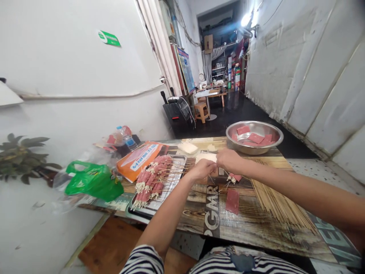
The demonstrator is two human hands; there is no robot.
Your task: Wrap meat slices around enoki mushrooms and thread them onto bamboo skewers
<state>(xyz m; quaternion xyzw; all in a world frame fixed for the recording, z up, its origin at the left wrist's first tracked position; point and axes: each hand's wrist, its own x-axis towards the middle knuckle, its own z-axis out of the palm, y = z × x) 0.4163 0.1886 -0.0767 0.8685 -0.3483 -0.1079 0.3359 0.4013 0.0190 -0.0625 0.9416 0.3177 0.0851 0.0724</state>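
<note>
Both my hands meet over the middle of the table, at a bundle of white enoki mushrooms (205,156). My left hand (203,169) is closed, its fingers pinching mushroom strands. Against it, my right hand (229,161) is closed on the same strands; its fingertips are partly hidden. Just below my right hand lies a small meat-wrapped enoki roll (235,177). Nearer to me a flat pink meat slice (232,201) rests on the table. To the left, a metal tray (171,190) bears a heap of skewered meat rolls (154,177), sticks pointing right.
Bare bamboo skewers (281,201) lie spread at the right. A steel bowl (254,148) with meat slices stands at the far right edge. More enoki (187,147) sits at the back. An orange package (139,160) and green plastic bag (92,182) crowd the left side.
</note>
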